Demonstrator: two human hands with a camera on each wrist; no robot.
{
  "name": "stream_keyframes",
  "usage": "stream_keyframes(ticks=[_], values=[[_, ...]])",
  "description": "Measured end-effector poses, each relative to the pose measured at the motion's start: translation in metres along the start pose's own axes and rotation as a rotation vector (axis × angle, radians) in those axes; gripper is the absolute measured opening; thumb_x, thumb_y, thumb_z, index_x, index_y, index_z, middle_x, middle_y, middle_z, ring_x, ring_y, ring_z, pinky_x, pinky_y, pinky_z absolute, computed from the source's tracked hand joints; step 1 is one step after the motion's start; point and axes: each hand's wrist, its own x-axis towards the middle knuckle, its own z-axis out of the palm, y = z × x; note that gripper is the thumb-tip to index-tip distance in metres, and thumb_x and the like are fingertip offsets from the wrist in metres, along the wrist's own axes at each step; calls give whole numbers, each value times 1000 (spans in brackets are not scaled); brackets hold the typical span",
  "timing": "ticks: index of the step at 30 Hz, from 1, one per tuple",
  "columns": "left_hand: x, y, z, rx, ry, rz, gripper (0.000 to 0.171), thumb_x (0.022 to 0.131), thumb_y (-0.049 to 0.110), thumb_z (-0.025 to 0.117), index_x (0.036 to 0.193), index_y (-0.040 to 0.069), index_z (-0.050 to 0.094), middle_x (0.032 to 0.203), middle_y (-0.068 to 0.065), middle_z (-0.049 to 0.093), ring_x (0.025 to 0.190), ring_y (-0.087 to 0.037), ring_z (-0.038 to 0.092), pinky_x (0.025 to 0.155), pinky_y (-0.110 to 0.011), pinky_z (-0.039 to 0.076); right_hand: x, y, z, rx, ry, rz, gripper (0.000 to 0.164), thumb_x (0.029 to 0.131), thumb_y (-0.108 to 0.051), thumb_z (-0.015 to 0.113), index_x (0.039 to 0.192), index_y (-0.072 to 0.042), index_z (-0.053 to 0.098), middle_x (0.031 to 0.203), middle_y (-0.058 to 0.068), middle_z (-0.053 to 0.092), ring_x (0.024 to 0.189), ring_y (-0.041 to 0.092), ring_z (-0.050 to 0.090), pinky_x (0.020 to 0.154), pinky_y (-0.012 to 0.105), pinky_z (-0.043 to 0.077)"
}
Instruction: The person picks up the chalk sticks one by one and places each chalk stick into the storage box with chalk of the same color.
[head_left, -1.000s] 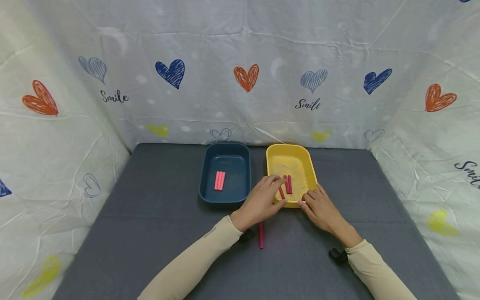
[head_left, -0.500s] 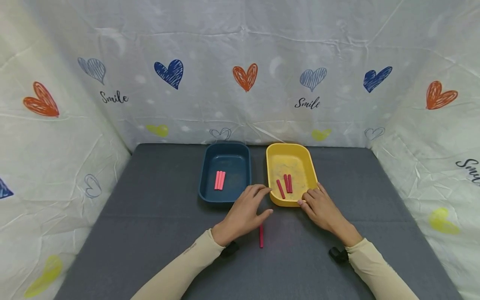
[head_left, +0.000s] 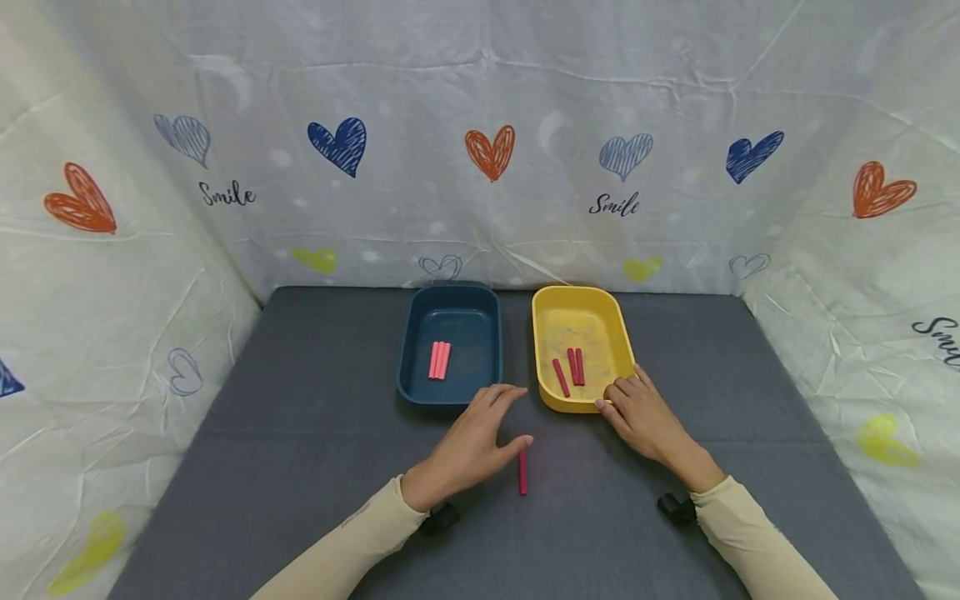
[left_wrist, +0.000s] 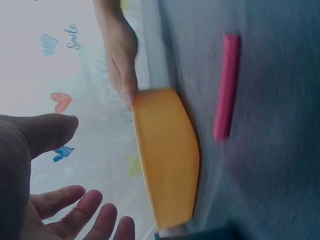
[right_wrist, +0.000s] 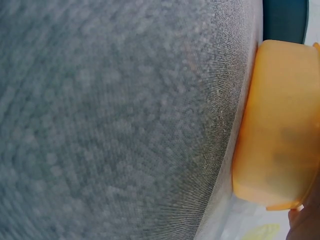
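My left hand [head_left: 467, 446] hovers over the table in front of the blue tray [head_left: 468, 317], its fingers spread and nothing in its grasp. Just beyond its thumb, a dark pink stick [head_left: 522, 475] lies on the tabletop; the left wrist view shows the stick [left_wrist: 227, 87] whole. At the near right corner of the yellow tray [head_left: 581, 312], my right hand [head_left: 647, 423] grips the rim, thumb on the front side. Inside that tray lie two dark pink sticks [head_left: 575, 367] side by side and a slanted stick [head_left: 561, 378] to their left. Lighter pink sticks [head_left: 439, 361] sit together in the blue tray.
Both trays stand near the back of the grey-covered table [head_left: 322, 400], a narrow gap between them. A white curtain [head_left: 420, 200] printed with hearts encloses the back and sides. A black wrist camera [head_left: 677, 510] hangs below the right wrist.
My left hand has drawn back from the yellow tray toward the left and front, opening its fingers. The slanted stick near it is now uncovered. The right hand stays on the rim.
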Motion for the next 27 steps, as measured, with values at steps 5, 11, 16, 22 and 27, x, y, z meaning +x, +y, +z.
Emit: stream_keyframes(ticks=[5, 11, 16, 22, 27], values=[[-8, 0, 1, -69, -29, -8, 75, 82, 36, 79, 146, 17, 44, 142, -2, 47, 129, -20, 45, 107, -46, 45, 0, 0, 0, -2, -1, -2, 18, 100, -27, 55, 85, -16, 56, 82, 0, 54, 91, 22, 57, 117, 58, 23], [-14, -2, 2, -73, -39, -8, 80, 80, 36, 81, 147, 15, 44, 139, -4, 49, 131, -24, 43, 110, -52, 38, -1, 0, 1, 0, -7, 3, 18, 100, -27, 54, 86, -17, 56, 83, 0, 54, 91, 21, 57, 118, 58, 22], [-16, -8, 5, -57, -74, -36, 82, 79, 38, 81, 148, 12, 44, 138, -5, 49, 128, -24, 42, 108, -52, 38, -1, 2, 2, -9, -7, 5, 18, 101, -28, 53, 87, -17, 56, 82, -1, 53, 90, 21, 56, 118, 57, 22], [-20, -15, 10, -24, -114, -40, 85, 79, 42, 80, 148, 9, 42, 137, -5, 49, 122, -21, 43, 103, -49, 40, -1, 2, 2, -13, -8, 9, 19, 101, -29, 53, 86, -17, 56, 82, -1, 53, 90, 21, 56, 118, 57, 22], [-22, -18, 18, -14, -134, -36, 86, 78, 43, 81, 147, 8, 43, 136, -5, 50, 120, -21, 44, 103, -48, 41, -1, 2, 2, -10, -14, 15, 20, 102, -30, 52, 86, -17, 56, 82, -1, 53, 90, 21, 55, 118, 57, 21]])
